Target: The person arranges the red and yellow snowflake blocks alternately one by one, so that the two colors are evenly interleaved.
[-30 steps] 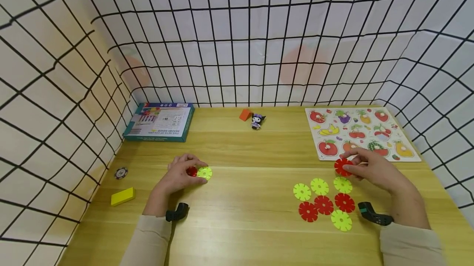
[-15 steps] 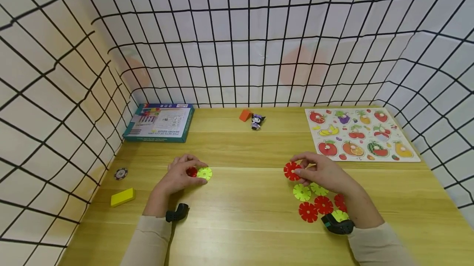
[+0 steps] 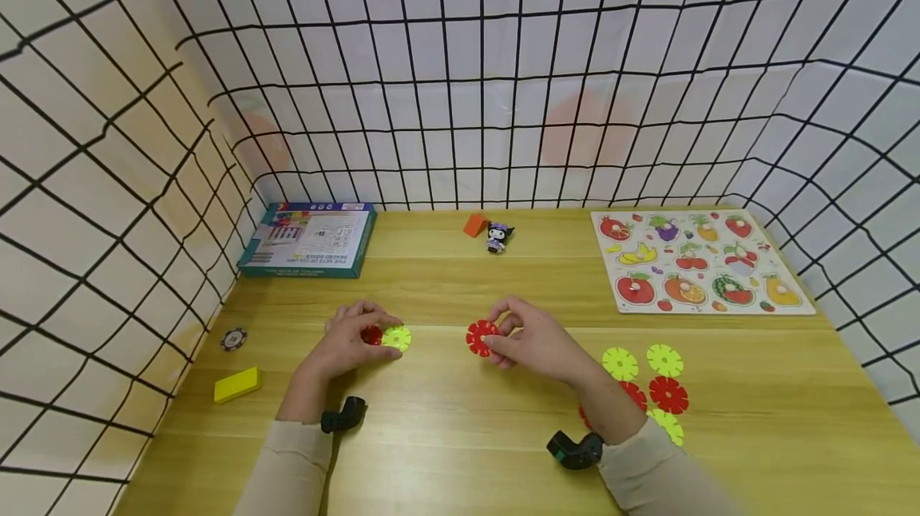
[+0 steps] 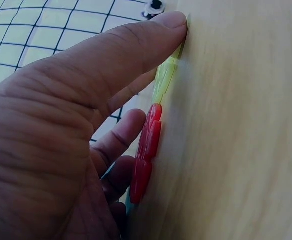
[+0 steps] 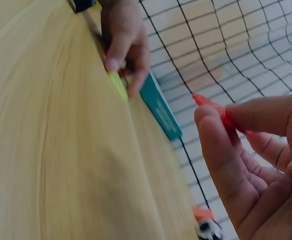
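My left hand rests at the left on the wooden table, thumb and index finger curled round the edges of a yellow interlocking disc. Against that one lies a red interlocking disc, partly hidden by the fingers in the head view. Between thumb and fingertips, my right hand pinches another notched red disc in the air, tilted and to the right of the left hand. More yellow discs and red discs lie behind the right forearm, some partly covered by it.
A teal box stands at the back left. Near the left edge are a poker chip and a yellow block. An orange block and a small figurine sit at the back; a fruit puzzle board lies right.
My right hand has carried the red disc leftward from above the group of discs to mid-table, near the left hand. The left hand has stayed in place on the yellow disc.
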A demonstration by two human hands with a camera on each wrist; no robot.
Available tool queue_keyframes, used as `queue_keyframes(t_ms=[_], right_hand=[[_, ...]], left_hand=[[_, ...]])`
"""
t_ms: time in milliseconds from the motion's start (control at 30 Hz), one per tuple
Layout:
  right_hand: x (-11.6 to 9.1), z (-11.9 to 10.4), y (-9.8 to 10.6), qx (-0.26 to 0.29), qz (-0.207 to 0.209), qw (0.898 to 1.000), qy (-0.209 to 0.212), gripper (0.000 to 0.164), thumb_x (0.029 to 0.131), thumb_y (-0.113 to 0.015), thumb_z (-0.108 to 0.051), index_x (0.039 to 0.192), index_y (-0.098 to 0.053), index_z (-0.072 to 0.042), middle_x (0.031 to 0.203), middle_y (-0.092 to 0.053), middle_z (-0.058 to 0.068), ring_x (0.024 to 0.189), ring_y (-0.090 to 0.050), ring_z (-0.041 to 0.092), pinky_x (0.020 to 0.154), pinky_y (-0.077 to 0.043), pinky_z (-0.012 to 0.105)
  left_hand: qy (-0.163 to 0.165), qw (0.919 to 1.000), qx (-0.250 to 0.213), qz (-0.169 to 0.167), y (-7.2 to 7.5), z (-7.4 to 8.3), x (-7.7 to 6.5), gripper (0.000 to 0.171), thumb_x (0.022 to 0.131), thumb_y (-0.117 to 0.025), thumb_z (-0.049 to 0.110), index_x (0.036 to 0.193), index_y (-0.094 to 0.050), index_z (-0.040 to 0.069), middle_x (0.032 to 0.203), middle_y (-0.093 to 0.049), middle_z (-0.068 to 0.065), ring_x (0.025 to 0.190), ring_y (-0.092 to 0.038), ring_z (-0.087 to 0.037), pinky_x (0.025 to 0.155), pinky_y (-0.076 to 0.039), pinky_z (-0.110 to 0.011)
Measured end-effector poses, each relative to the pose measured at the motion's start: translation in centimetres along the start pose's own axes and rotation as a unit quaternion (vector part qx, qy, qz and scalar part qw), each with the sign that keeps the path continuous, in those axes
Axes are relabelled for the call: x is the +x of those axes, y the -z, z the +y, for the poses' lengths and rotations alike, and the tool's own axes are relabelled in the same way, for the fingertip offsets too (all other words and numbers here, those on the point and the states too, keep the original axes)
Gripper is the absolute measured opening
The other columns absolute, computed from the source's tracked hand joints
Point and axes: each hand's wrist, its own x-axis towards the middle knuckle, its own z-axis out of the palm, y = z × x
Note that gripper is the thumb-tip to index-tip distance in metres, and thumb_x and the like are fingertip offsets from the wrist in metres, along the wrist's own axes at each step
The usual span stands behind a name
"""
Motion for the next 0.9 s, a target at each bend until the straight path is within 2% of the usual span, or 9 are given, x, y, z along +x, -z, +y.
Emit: queue_keyframes(t_ms=[200, 333, 467, 567, 633, 900], right_hand=[[2.8, -0.3, -3.6, -0.041, 0.021, 0.999, -0.027, 0.026, 0.084, -0.069, -0.020, 0.102, -0.050, -0.014, 0.080, -0.063, 0.012, 0.067, -0.065, 0.032, 0.060, -0.053, 0.041], [4.7, 0.1, -5.3, -0.093, 0.024, 0.994, -0.044, 0.023, 0.085, -0.067, -0.019, 0.101, -0.050, -0.015, 0.072, -0.064, 0.010, 0.060, -0.065, 0.026, 0.055, -0.053, 0.036], [6.1, 0.4, -6.1, -0.176, 0.023, 0.982, -0.057, 0.019, 0.085, -0.065, -0.017, 0.098, -0.052, -0.014, 0.064, -0.063, 0.006, 0.053, -0.061, 0.020, 0.049, -0.049, 0.031], [6.8, 0.6, -6.2, -0.211, 0.018, 0.975, -0.074, 0.019, 0.084, -0.066, -0.018, 0.097, -0.053, -0.013, 0.061, -0.062, 0.004, 0.049, -0.058, 0.018, 0.046, -0.046, 0.030], [7.2, 0.7, -6.2, -0.219, 0.012, 0.972, -0.086, 0.020, 0.084, -0.067, -0.019, 0.096, -0.053, -0.013, 0.058, -0.061, 0.004, 0.047, -0.057, 0.018, 0.045, -0.045, 0.029], [8.2, 1.4, -6.1, -0.178, 0.019, 0.978, -0.102, 0.026, 0.081, -0.071, -0.028, 0.091, -0.053, -0.013, 0.051, -0.059, 0.007, 0.043, -0.057, 0.020, 0.040, -0.047, 0.029]], left_hand=[[0.011, 0.9999, 0.009, -0.002, 0.0, 0.0, 0.0, 0.040, 0.066, -0.078, 0.050, 0.104, -0.065, 0.043, 0.111, -0.046, 0.012, 0.107, -0.032, -0.020, 0.087, -0.021, -0.045], [0.016, 0.9998, 0.011, -0.003, 0.1, 0.0, 0.0, 0.041, 0.066, -0.078, 0.050, 0.104, -0.066, 0.043, 0.111, -0.047, 0.012, 0.108, -0.032, -0.020, 0.088, -0.021, -0.046], [0.021, 0.9997, 0.012, -0.003, 0.0, 0.1, 0.0, 0.041, 0.065, -0.078, 0.051, 0.103, -0.065, 0.043, 0.111, -0.046, 0.012, 0.108, -0.033, -0.019, 0.087, -0.022, -0.046], [0.020, 0.9997, 0.011, -0.004, 0.0, 0.1, 0.0, 0.041, 0.066, -0.078, 0.050, 0.104, -0.066, 0.043, 0.110, -0.046, 0.012, 0.107, -0.033, -0.019, 0.087, -0.021, -0.046], [0.017, 0.9998, 0.008, -0.004, -0.1, 0.1, 0.0, 0.041, 0.066, -0.078, 0.050, 0.104, -0.066, 0.042, 0.110, -0.046, 0.012, 0.107, -0.033, -0.019, 0.087, -0.021, -0.046], [0.001, 0.9999, 0.010, 0.004, -0.1, -0.2, 0.1, 0.041, 0.066, -0.078, 0.050, 0.105, -0.066, 0.041, 0.109, -0.046, 0.012, 0.106, -0.033, -0.019, 0.087, -0.021, -0.046]])
